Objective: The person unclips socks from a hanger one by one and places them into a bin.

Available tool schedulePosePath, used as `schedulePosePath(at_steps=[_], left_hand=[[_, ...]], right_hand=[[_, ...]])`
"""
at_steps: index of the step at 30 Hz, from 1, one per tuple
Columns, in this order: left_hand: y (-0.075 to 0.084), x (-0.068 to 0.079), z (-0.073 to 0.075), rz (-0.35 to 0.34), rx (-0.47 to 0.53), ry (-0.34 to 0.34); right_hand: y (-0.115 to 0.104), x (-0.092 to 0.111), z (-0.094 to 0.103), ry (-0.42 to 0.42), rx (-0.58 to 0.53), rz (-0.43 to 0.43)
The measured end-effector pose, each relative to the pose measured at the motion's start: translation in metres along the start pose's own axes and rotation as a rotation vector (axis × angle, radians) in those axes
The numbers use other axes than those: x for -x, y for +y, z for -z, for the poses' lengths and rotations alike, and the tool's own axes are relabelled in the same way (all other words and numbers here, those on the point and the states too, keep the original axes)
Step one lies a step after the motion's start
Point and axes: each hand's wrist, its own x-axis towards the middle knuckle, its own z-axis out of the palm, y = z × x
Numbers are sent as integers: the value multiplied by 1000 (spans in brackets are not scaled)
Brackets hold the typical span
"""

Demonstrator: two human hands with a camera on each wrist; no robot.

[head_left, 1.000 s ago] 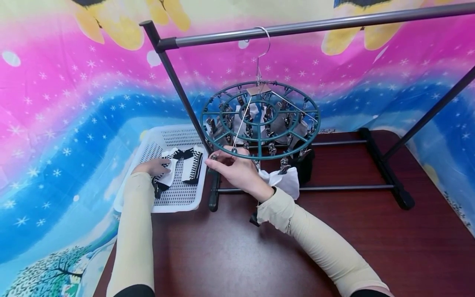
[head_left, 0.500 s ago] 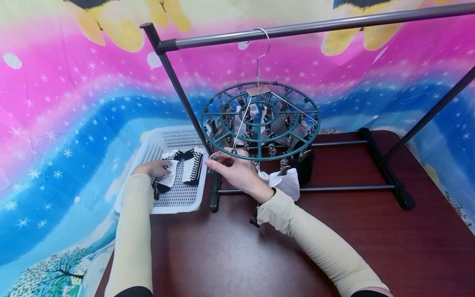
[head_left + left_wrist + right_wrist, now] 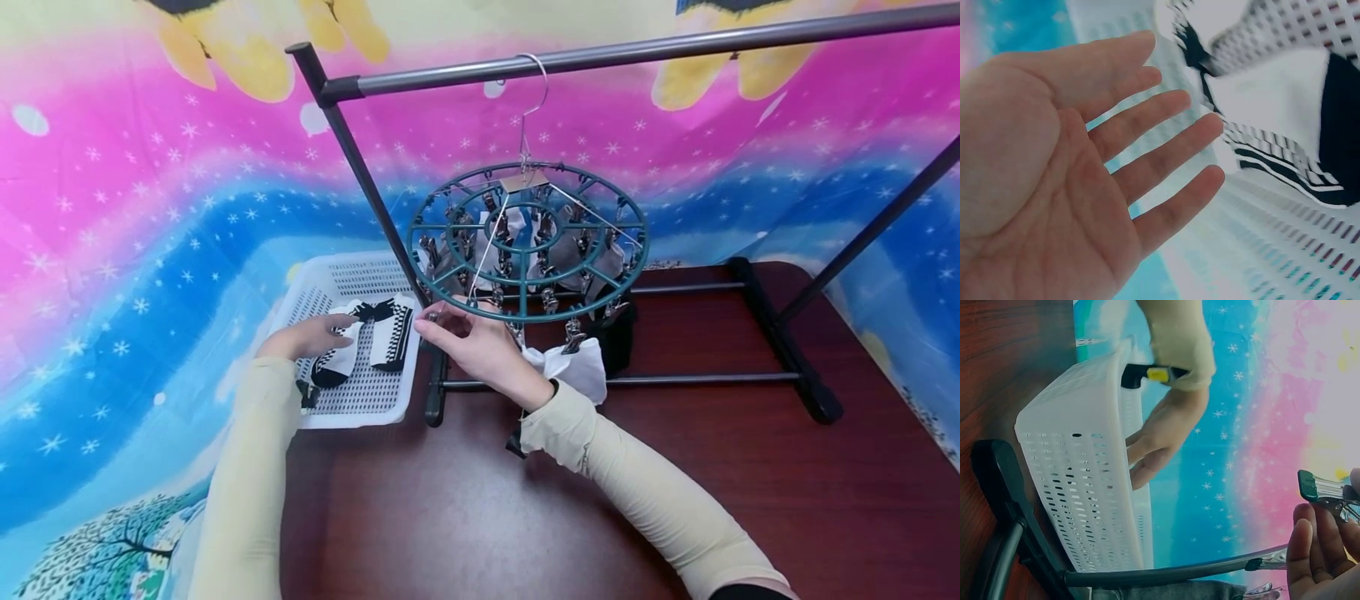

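Observation:
My left hand (image 3: 303,337) hovers over the left side of a white perforated basket (image 3: 352,419), fingers extended and holding nothing. Beside its fingertips lies a white sock (image 3: 342,354) with black checks and a black end. A matching sock (image 3: 390,335) rests to the right of it in the basket. At the near left rim of a round green clip hanger (image 3: 525,317), my right hand (image 3: 487,346) pinches a metal clip (image 3: 1332,489) with a green tip between thumb and fingers. In the left wrist view the left palm shows bare.
The hanger hangs by its hook from the bar (image 3: 450,75) of a dark metal rack. White, grey and black pieces of cloth are clipped to it, among them a white one (image 3: 577,360) at the front. The rack's foot (image 3: 435,392) stands between basket and hanger on the brown table (image 3: 450,508).
My left hand has lifted a little off the left sock, uncovering its black end, and the left forearm has swung leftward. My right hand keeps its pinch on the clip.

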Motion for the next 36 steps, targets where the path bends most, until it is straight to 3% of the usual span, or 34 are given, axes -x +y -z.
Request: schedulePosePath(at_steps=[10,17,22,26,29,32,36], left_hand=[[42,56,-11,-159,-75,137],[68,75,-40,-299,-51,256],[76,86,-74,-299,-19,272],[72,87,-96,-306,12,312],[69,85,-105,-318,51,335],[68,84,-110,-331,82,339],[67,83,-114,-339,107,346]], right_hand=[[-1,7,6,-36,77,-79],[-6,20,9,-27,169,24],[-18,39,9,-49,397,67],[-34,57,16,-7,619,168],[-47,68,31,92,666,332],[-58,69,61,216,608,499],[-62,54,117,372,563,562]])
